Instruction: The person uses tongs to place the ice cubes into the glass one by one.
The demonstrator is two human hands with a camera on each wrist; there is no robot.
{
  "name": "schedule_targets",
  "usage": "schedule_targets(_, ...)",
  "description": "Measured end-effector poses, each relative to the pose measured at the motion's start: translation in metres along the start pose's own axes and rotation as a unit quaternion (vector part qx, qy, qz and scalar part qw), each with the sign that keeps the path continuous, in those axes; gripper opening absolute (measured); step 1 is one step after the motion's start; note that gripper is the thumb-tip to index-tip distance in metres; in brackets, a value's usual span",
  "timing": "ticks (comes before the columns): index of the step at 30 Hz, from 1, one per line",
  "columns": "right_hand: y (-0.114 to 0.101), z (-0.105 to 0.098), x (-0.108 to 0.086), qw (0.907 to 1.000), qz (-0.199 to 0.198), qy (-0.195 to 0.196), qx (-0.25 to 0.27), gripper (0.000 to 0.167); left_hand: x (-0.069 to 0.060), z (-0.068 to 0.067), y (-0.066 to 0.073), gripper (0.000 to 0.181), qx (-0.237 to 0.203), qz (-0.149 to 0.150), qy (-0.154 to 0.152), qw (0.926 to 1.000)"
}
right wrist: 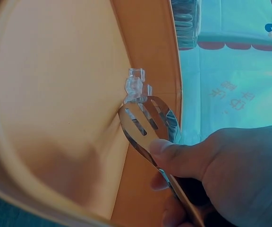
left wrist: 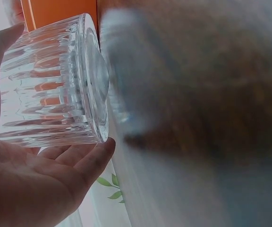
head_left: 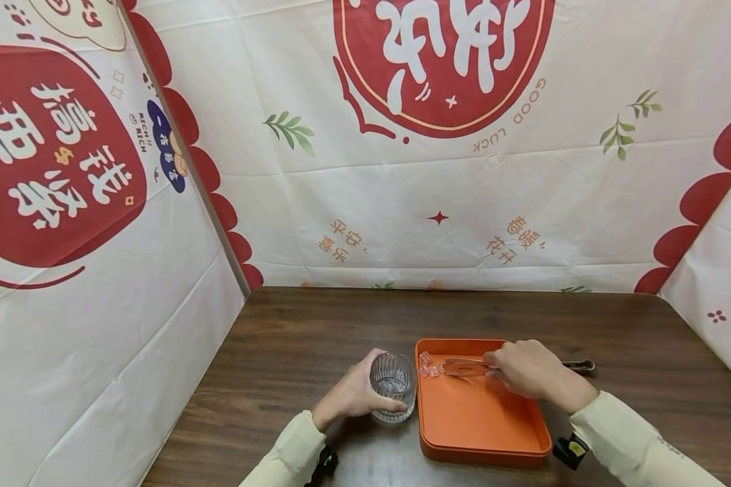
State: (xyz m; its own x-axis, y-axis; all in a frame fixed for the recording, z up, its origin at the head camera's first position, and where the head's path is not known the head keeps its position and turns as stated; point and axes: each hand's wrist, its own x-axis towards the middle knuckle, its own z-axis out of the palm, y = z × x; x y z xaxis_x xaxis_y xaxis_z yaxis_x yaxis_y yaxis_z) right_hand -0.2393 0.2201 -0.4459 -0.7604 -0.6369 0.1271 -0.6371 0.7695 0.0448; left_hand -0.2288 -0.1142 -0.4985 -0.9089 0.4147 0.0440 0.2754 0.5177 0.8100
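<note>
A clear ribbed drinking glass (head_left: 393,379) is in my left hand (head_left: 355,391), with the thumb on the near side and fingers round the far side. It stands just left of the orange tray (head_left: 481,426), base down at the tabletop; whether it touches the table is hard to tell. My right hand (head_left: 526,367) grips metal tongs (right wrist: 140,125) with slotted ends, low inside the tray. Their tips are right beside a small cluster of clear ice-like cubes (right wrist: 135,86) in the tray's far left corner. The tongs' handle end sticks out past the tray's right side.
The tray's raised walls surround the cubes and the tong tips. Under everything is a dark wood-grain table (head_left: 292,338). Printed white cloth (head_left: 402,196) hangs behind the table and along both sides.
</note>
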Motion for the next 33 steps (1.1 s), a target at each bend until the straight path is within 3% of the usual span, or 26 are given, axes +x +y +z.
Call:
schedule_targets(7,0.001,-0.006,0.001,0.9996,-0.011,0.024,-0.006,0.027,0.001,-0.001,0.001,0.086,0.002,-0.001,-0.001,1.0000)
schedule_targets(33,0.005,-0.028,-0.001,0.9991,-0.003,0.042,-0.008,0.025,0.000,-0.001,0.000,0.083,-0.007,0.004,-0.002,1.0000)
